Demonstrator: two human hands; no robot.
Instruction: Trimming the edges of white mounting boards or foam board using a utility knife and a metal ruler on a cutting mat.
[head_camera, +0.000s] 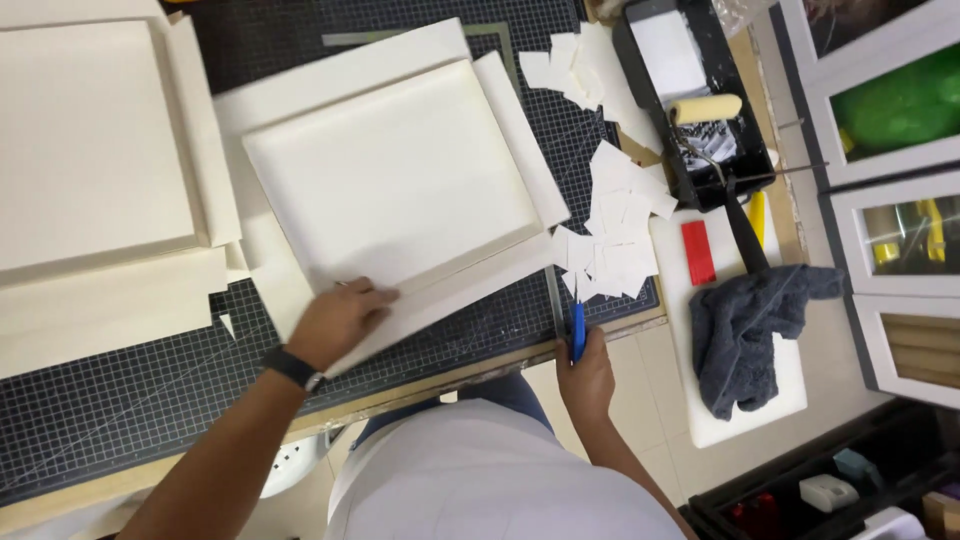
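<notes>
On the cutting mat (150, 390) covering the bench, the left hand (335, 322) lies spread and flat on the near flap of the cream paper-wrapped board (395, 180), while the right hand (587, 372), right of that board at the mat's edge, grips a blue-handled knife (578, 330) beside scattered white paper scraps (615, 235).

We spot no packages, labels, signs or screens anywhere on the cutting mat, the side table or the shelves nearby.
</notes>
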